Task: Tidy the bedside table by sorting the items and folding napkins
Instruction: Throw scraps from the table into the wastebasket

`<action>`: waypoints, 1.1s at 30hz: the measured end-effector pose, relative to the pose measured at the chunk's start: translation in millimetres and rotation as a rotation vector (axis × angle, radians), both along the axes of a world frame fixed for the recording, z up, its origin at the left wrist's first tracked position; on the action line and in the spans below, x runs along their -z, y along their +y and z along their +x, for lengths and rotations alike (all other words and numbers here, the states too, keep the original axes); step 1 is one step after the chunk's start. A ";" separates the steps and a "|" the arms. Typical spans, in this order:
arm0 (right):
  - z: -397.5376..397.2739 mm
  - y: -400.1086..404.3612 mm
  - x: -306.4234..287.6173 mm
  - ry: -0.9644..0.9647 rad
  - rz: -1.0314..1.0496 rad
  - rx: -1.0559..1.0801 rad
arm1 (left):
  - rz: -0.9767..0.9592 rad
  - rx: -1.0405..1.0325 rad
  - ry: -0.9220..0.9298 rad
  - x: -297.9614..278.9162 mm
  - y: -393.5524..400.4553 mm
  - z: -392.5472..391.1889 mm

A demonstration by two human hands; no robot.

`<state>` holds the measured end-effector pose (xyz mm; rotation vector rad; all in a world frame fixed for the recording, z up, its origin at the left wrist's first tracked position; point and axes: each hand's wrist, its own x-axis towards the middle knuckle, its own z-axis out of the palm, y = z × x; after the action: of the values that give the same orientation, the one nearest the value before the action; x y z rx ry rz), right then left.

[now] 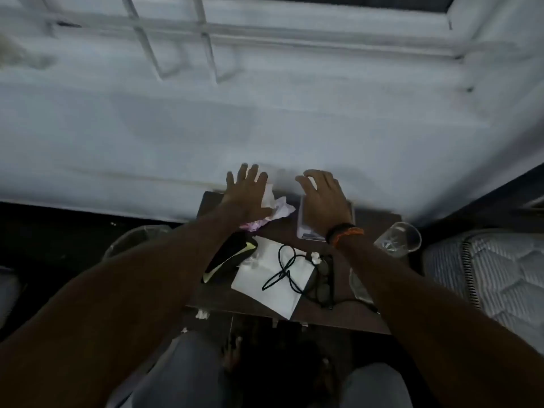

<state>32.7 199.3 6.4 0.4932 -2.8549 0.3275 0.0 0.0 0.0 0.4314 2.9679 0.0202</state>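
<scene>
While spread flat, left hand (245, 192) touching crumpled napkin (276, 209)

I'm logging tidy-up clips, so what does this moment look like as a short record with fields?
surface: dark table beside a mattress
left hand: fingers spread, flat on a crumpled napkin
right hand: fingers relaxed, over a clear box
middle: white paper with a black cable across it
left of paper: black case
right of paper: glasses
right edge: clear cup
folding: not yet begun
</scene>
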 end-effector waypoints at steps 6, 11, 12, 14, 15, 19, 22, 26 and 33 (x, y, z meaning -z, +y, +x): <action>-1.5 -1.8 45.3 0.090 -0.004 0.016 | -0.112 -0.003 0.087 57.0 10.8 2.4; 5.9 -8.9 47.1 0.149 -0.019 -0.017 | -0.145 0.001 0.115 72.8 14.6 5.3; 9.5 -9.5 44.7 0.164 -0.014 -0.021 | -0.156 0.033 0.143 71.8 14.4 5.9; 15.2 -9.8 36.8 0.183 -0.011 -0.030 | -0.162 0.088 0.162 63.1 10.7 5.7; 16.8 -10.3 32.9 0.180 -0.012 -0.030 | -0.161 0.107 0.156 57.6 8.0 4.4; 20.0 -15.6 14.9 0.131 -0.014 -0.016 | -0.026 0.057 0.132 25.9 -5.5 2.4; 20.6 -29.2 8.9 0.068 -0.035 0.016 | 0.122 -0.018 0.151 8.1 -24.1 8.0; 21.1 -66.8 8.8 -0.110 -0.129 0.165 | 0.366 -0.117 0.208 -3.8 -65.4 26.8; 21.5 -161.5 15.9 -0.401 -0.506 0.267 | 0.618 -0.335 0.272 -6.4 -158.8 66.6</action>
<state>54.2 37.7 -9.5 -0.0620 -2.9785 1.1656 66.6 -158.8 6.4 -0.0185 3.2073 1.0027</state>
